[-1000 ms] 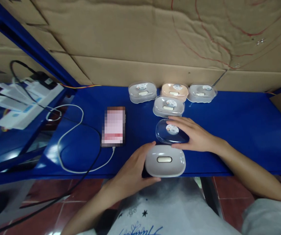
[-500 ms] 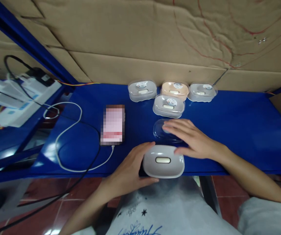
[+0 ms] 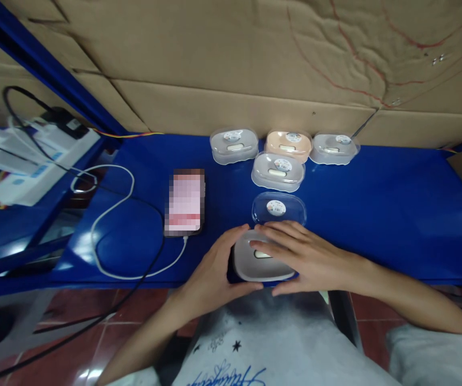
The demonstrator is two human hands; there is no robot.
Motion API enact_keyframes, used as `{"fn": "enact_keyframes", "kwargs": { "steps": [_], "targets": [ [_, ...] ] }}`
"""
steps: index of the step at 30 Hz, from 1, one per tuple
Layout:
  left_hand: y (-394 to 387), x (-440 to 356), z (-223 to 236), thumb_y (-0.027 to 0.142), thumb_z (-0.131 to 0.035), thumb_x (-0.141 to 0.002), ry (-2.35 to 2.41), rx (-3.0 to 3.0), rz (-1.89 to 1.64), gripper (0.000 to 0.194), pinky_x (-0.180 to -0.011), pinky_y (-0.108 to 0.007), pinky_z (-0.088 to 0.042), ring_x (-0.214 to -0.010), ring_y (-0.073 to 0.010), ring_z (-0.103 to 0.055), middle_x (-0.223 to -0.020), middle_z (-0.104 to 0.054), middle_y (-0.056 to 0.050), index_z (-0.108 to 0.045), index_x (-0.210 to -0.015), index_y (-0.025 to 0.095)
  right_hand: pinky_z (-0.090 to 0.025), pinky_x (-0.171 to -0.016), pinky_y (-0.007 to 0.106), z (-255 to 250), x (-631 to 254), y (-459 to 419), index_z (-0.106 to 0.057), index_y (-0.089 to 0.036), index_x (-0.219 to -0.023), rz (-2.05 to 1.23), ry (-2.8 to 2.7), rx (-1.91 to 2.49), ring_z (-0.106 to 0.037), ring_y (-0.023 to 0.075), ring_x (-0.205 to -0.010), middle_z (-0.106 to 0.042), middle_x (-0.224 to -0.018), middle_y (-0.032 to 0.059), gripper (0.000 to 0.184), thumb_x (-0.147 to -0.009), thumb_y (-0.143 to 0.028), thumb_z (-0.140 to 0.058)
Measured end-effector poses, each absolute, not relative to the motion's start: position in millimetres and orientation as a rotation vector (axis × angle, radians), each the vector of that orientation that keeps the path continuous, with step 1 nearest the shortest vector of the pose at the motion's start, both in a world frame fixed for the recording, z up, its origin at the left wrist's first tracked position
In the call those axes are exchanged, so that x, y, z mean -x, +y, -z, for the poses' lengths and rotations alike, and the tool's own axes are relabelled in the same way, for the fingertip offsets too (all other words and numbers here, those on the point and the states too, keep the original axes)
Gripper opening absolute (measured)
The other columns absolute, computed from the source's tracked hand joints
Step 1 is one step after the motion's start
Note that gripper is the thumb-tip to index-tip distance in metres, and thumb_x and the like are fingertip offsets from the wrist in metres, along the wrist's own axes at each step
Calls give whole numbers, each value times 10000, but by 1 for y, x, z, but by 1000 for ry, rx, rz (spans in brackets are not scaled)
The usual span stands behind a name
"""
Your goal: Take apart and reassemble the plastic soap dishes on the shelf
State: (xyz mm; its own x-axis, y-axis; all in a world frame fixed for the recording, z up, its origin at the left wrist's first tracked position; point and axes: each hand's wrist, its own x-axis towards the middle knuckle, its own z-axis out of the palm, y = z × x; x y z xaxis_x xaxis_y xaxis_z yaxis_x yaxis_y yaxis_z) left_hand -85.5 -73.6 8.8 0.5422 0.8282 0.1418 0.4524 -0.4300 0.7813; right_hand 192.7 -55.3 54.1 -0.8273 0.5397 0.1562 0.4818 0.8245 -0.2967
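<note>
A grey oval soap dish (image 3: 242, 258), with a cream bar-shaped piece in its middle, lies at the table's front edge. My left hand (image 3: 220, 262) wraps its left end, thumb along the near rim and fingers at the far rim. Across its right part lies my right hand (image 3: 305, 254), fingers over the dish and far rim, thumb by the near edge; it hides that end of the dish. Just behind, a clear plastic lid (image 3: 293, 206) with a round label rests on the blue table, its near edge partly covered by my right fingers.
Farther back stand lidded soap boxes: grey ones (image 3: 235, 153) (image 3: 269, 174) (image 3: 333, 155) and a peach one (image 3: 279, 142). To the left lies a phone (image 3: 185, 203) on a white cable (image 3: 94, 241). A loaded power strip (image 3: 40, 179) sits at far left; cardboard (image 3: 215, 64) walls the back.
My right hand has moved from the clear lid toward me and onto the soap dish. The lid stays on the table, now uncovered for the most part. My left hand keeps its place at the dish.
</note>
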Motion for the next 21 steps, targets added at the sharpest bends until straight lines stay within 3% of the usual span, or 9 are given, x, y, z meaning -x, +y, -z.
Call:
{"fn": "enact_keyframes", "kwargs": {
  "steps": [3, 9, 17, 21],
  "targets": [
    [-73, 86, -12, 519, -881, -841, 1010, -2047, -733, 1034, -1198, -682, -463, -1510, -425, -498, -1623, -491, -166, -250, -1644, 361, -431, -1226, 577, -51, -191, -57, -494, -128, -1567, -378, -2750, 832, -408, 373, -1569, -411, -1699, 234, 716, -1000, -523, -683],
    [-71, 88, -8, 583, -887, -806, 1001, -2006, -741, 1105, -1219, -655, -457, -1530, -413, -483, -1654, -461, -159, -218, -1662, 383, -426, -1229, 551, -49, -189, -56, -539, -128, -1513, -435, -2690, 803, -418, 357, -1562, -465, -1660, 233, 654, -991, -490, -693],
    [-76, 88, -5, 469, -846, -879, 1080, -2110, -625, 1089, -1205, -668, -474, -1534, -432, -474, -1698, -437, -156, -127, -1692, 375, -428, -1221, 531, -82, -214, -46, -484, -185, -1545, -500, -2634, 829, -436, 334, -1551, -474, -1658, 202, 729, -944, -502, -748],
    [-74, 86, -6, 396, -825, -898, 1093, -2084, -638, 1059, -1197, -644, -489, -1508, -391, -523, -1678, -483, -131, -130, -1697, 394, -427, -1229, 479, -91, -225, -58, -507, -194, -1522, -540, -2634, 750, -444, 307, -1547, -485, -1652, 184, 743, -918, -546, -759]
  ]
}}
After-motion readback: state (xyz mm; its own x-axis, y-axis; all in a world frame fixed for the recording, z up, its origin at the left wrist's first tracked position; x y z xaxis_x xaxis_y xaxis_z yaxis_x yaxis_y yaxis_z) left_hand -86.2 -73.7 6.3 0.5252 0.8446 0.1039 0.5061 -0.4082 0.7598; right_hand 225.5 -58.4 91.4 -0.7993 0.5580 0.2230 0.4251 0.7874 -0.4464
